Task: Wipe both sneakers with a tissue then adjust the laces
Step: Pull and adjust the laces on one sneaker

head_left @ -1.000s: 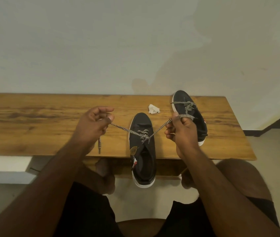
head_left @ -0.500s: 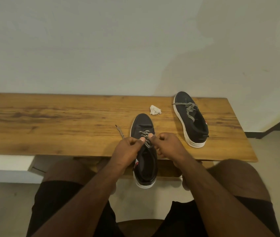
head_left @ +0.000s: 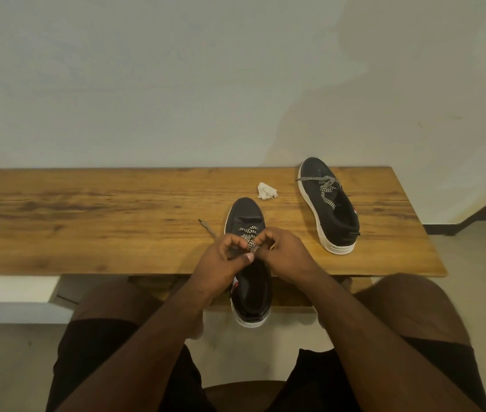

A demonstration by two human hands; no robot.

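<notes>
A black sneaker (head_left: 246,214) with a white sole lies at the table's front edge, its heel hanging over the edge toward me. My left hand (head_left: 224,260) and my right hand (head_left: 285,254) meet above its tongue, and both pinch its black-and-white lace (head_left: 249,240). One loose lace end (head_left: 207,228) trails on the wood to the left. A second black sneaker (head_left: 329,215) with tied laces stands at the right. A crumpled white tissue (head_left: 267,191) lies between the two shoes, farther back.
The long wooden table (head_left: 87,221) stands against a pale wall (head_left: 206,78). Its right end is near the second sneaker. My knees sit just below the table's front edge, and bare floor shows to the right.
A second ago my hands held the lace ends pulled wide apart. They came together over the near sneaker's tongue and now work the lace close between the fingers.
</notes>
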